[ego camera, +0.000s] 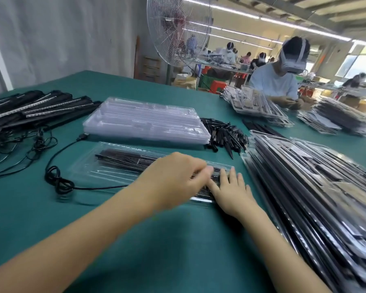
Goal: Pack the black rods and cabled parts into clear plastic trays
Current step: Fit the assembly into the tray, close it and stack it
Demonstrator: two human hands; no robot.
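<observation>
A clear plastic tray (106, 168) lies on the green table in front of me with black rods (123, 158) in its slots. A black cable (59, 180) trails from the tray's near edge to a coiled bundle on the left and ends in a plug (84, 136). My left hand (175, 178) hovers over the tray's right part, fingers bent, blurred; whether it holds anything cannot be told. My right hand (230, 191) lies flat on the tray's right end with fingers straight.
A stack of empty clear trays (144, 123) sits behind the tray. Loose black spikes (226, 134) lie to its right. Packed trays (317, 187) are piled on the right. Black rods with cables (34, 108) lie at far left. A person (277, 81) works opposite; a fan (178, 30) stands behind.
</observation>
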